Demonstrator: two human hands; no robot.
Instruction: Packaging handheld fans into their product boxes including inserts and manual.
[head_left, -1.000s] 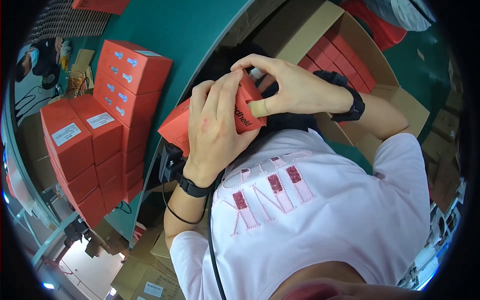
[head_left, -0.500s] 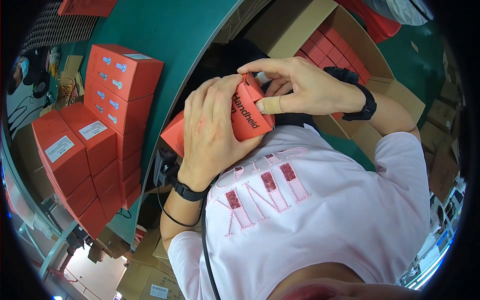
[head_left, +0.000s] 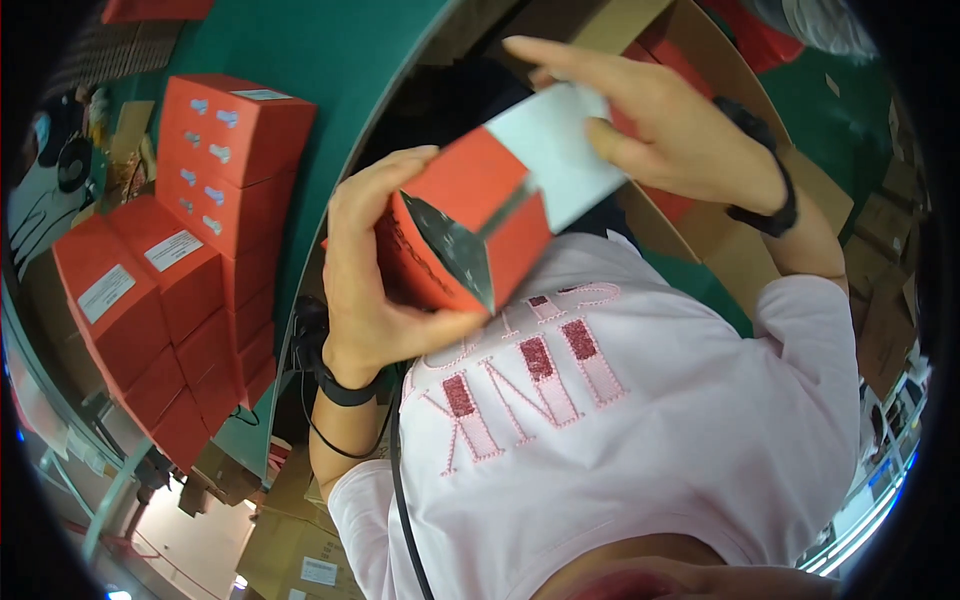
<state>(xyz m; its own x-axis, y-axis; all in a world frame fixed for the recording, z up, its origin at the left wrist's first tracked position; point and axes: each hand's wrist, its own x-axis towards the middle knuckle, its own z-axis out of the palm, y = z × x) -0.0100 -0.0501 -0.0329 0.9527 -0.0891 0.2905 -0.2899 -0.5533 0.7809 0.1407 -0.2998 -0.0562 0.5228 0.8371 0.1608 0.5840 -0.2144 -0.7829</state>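
My left hand (head_left: 365, 270) is wrapped around a red carton (head_left: 475, 180), its thumb along the lower edge and its fingers over the far side. A dark grey area with small pale marks (head_left: 440, 235) shows between the carton's red edges. From its right end sticks out a pale white flap (head_left: 555, 150), blurred by motion. My right hand (head_left: 655, 120) has this flap between thumb and fingers, the thumb on its near face and the index finger stretched out past it. The carton is tilted in front of my chest.
Red cartons (head_left: 150, 310) stand stacked on the green table (head_left: 300, 40) to the left, some with white labels. An open brown cardboard box (head_left: 735, 235) with red cartons inside stands beyond my right arm. A black cable (head_left: 400, 490) hangs down from my left wrist.
The red carton has been turned, so its printed face no longer shows and a white flap stands out. My right hand has shifted up and right; my left hand has moved slightly left.
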